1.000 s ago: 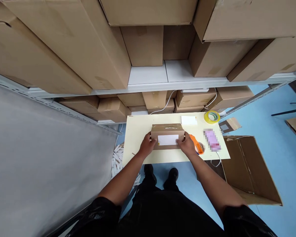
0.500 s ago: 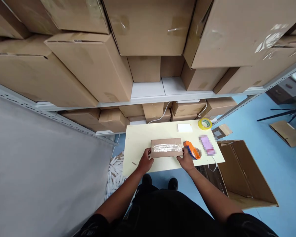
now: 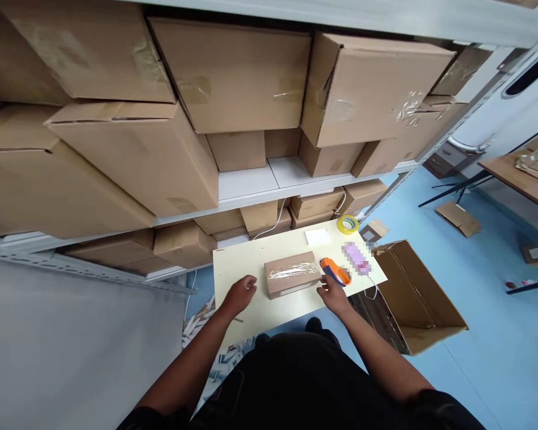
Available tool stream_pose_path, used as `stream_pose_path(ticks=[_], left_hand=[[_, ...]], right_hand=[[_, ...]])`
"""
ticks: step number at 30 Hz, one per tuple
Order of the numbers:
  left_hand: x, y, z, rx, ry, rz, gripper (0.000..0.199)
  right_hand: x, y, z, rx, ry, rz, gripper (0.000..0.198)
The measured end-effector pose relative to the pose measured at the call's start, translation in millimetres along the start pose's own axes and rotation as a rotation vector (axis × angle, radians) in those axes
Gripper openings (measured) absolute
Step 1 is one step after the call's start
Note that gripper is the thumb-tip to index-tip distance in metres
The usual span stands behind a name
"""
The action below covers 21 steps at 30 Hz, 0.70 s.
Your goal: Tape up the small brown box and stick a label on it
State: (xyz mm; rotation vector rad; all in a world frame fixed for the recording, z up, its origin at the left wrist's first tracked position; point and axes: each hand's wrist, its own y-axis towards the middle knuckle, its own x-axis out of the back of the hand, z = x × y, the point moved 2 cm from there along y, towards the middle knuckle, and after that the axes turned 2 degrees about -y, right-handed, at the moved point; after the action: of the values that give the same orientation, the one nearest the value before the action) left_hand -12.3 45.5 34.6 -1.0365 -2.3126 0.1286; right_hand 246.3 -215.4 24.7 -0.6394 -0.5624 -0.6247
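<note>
Cardboard parcel (image 3: 292, 274) between both hands, apparently untouched.

Shelves: you face stacked cardboard boxes (image 3: 233, 71) on a grey metal rack (image 3: 269, 179).
Table far edge: you see a yellow tape roll (image 3: 348, 224) and a white pad (image 3: 318, 237).
Floor, right: an open carton (image 3: 412, 298) lies beside the table (image 3: 237, 263).
</note>
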Motion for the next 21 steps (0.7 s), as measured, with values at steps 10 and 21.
stream_pose_path(ticks=[10, 21], left_hand=[[0.5, 58.7, -56.6, 0.023, 0.071, -0.229, 0.028], [-79.8, 131.0, -144.2, -0.057, 0.314, -0.127, 0.033]], right_hand=[[112.2, 68.4, -77.4, 0.03, -0.562, -0.172, 0.039], [154.5, 146.7, -140.6, 0.125, -0.798, 0.092, 0.026]])
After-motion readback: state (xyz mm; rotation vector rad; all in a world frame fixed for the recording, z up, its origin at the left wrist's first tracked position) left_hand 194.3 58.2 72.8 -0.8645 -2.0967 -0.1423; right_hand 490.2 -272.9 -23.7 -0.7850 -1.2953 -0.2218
